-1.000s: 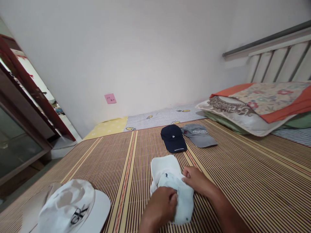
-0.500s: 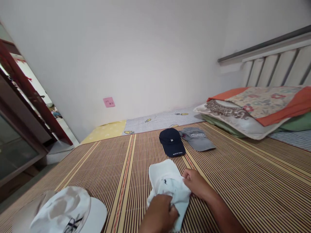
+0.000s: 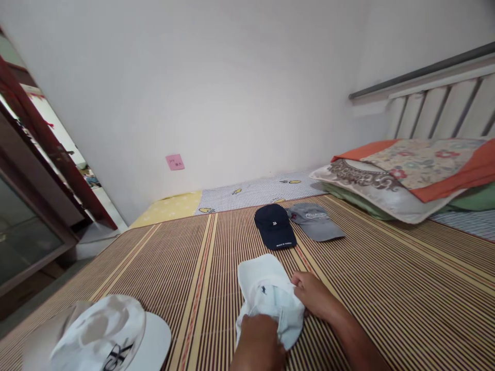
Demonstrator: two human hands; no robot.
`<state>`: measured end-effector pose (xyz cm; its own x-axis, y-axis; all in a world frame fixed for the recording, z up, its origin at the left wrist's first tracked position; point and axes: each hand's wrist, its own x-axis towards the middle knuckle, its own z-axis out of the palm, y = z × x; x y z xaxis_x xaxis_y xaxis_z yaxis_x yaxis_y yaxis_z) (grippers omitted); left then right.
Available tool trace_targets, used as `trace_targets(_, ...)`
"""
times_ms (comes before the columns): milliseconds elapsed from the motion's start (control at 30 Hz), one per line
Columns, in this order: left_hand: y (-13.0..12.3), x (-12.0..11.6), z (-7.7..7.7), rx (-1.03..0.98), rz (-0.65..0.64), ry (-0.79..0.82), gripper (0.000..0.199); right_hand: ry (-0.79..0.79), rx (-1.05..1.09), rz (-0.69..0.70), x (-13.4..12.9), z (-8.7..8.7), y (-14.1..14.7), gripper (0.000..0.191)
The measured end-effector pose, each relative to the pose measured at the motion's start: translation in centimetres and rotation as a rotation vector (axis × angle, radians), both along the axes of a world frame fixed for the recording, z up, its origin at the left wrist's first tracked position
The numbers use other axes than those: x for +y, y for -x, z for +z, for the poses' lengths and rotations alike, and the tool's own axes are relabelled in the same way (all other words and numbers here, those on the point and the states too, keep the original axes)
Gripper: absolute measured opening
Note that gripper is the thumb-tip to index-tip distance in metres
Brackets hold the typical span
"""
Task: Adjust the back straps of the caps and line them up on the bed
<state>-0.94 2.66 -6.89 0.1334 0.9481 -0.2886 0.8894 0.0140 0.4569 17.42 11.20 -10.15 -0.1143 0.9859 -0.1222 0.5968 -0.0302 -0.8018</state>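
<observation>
A white baseball cap (image 3: 270,293) with a small dark emblem lies on the striped mat, its brim pointing away from me. My right hand (image 3: 309,293) pinches the cap's right edge beside the base of the brim. Over the near part of the crown, my left hand (image 3: 260,340) is closed with its fingers bent down into the cloth; the fingertips are hidden. A navy cap (image 3: 274,226) lies just beyond, next to a grey cap (image 3: 315,221). At the lower left are a white cap with large black letters (image 3: 104,330) and a beige cap (image 3: 42,335) partly under it.
The striped mat (image 3: 386,288) covers the bed, with patterned sheet (image 3: 251,193) along the wall. Pillows with an orange floral cover (image 3: 417,162) are piled at the right, below a radiator (image 3: 444,108). A pink note (image 3: 175,162) is on the wall; a red door (image 3: 58,149) stands at left.
My left hand has shifted slightly to the right and down on the crown, whose near side now looks rounder. My right hand keeps its hold on the edge.
</observation>
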Motion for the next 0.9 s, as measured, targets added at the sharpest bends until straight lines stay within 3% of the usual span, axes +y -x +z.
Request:
trace_targets(200,0.9,0.4,0.7,-0.056,-0.135,-0.051,0.052,-0.033,0.001,-0.001,-0.4,0.3,0.1,0.016)
trace_targets(333,1.7,0.8,1.0,-0.002,-0.12,-0.07,0.046,-0.059,-0.025,-0.01,-0.2,0.2,-0.2,0.012)
trace_targets(467,2.3,0.8,1.9,-0.014,-0.054,-0.07,0.031,-0.172,-0.039,-0.025,-0.6,1.7,-0.5,0.006)
trace_targets(533,2.5,0.7,2.3,-0.037,-0.016,-0.067,0.033,-0.235,0.016,0.049,-1.3,3.1,-0.3,0.013)
trace_targets(600,2.6,0.7,2.4,-0.05,-0.001,-0.068,0.035,-0.212,0.076,0.215,-2.3,4.4,0.2,0.02)
trace_targets(700,2.7,1.0,1.9,-0.07,-0.003,-0.083,0.036,-0.081,-0.105,0.322,-3.6,5.8,1.6,0.023)
trace_targets(800,2.9,1.3,1.4,-0.117,0.005,-0.126,0.036,-0.07,-0.401,0.272,-4.2,6.1,2.7,0.02)
trace_targets(900,3.6,1.6,1.3,-0.173,0.057,-0.164,0.038,-0.075,-0.521,0.257,-4.3,6.0,3.2,0.023)
